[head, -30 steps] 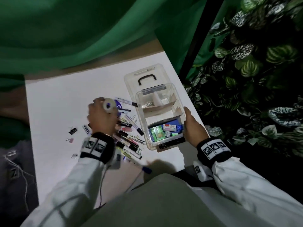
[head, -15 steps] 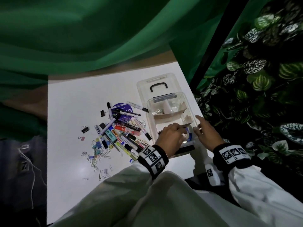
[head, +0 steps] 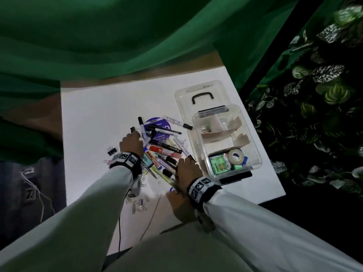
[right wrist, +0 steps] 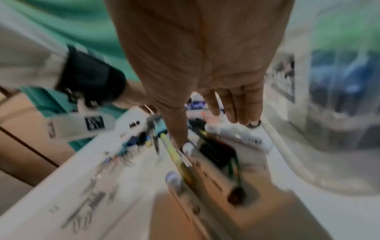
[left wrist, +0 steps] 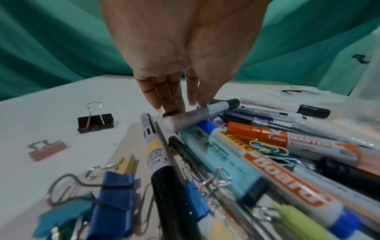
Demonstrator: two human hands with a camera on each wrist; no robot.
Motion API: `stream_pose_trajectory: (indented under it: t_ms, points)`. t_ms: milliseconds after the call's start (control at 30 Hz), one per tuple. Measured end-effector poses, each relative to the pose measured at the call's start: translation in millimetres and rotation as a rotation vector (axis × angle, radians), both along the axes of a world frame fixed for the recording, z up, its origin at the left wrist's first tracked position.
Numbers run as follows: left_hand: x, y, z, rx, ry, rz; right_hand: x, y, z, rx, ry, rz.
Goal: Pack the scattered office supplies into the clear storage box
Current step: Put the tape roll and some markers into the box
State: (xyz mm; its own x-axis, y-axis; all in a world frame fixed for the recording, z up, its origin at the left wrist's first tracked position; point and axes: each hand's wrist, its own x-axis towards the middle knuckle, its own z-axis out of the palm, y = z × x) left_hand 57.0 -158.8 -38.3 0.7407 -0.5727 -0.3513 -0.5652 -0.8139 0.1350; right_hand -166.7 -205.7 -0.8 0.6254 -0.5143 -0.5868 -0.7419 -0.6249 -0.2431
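Note:
The clear storage box (head: 253, 142) stands open on the white table (head: 94, 118), with a roll of tape (head: 235, 156) and small green packs (head: 219, 164) in its near compartment. A pile of markers and pens (head: 165, 146) lies left of the box. My left hand (head: 135, 135) is at the pile's far left. In the left wrist view my left hand (left wrist: 185, 107) pinches a grey marker (left wrist: 197, 118) between fingers and thumb. My right hand (head: 184, 161) is over the pile's near right end beside the box. In the blurred right wrist view my right hand (right wrist: 211, 131) has straight fingers, with the thumb on a yellow-green pen (right wrist: 174, 155).
The box lid (head: 188, 93) with a black handle lies flat behind the box. A black binder clip (head: 112, 152) and loose paper clips (head: 138, 205) lie left of and nearer than the pile. A green curtain (head: 98, 36) hangs behind, and leafy plants (head: 314, 114) stand to the right.
My left hand carried the tape roll to the box, left it there and came back to the marker pile. My right hand left the box's edge and moved onto the pens.

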Motion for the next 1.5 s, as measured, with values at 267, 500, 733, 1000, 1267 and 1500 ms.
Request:
stream_pose_trajectory:
  t_ms: [267,500,733,1000,1267,1500]
  points:
    - [-12.5,5.1,-9.6,-0.134,-0.053,-0.121,-3.2,6.1,-38.5,-0.170,0.006,-0.010]
    - [-28.8,-7.1,-8.2,-0.025,0.033,-0.114,-4.6,4.8,-34.9,-0.062,-0.037,-0.100]
    - [-43.1,-21.1,-7.0,0.047,0.058,-0.086,-11.4,-6.9,-22.7,-0.003,-0.067,-0.078]
    - [-48.2,-26.7,-15.1,-0.147,0.122,-0.053,-17.8,-22.3,51.1,0.037,-0.218,0.076]
    - [-74.3,-52.8,-1.6,-0.018,0.184,-0.658,-72.9,-137.2,128.1,-0.304,-0.145,0.099]
    - [-78.1,-62.3,-2.4,0.111,-0.016,-0.809,-84.5,-163.8,86.2,-0.196,-0.148,0.089]
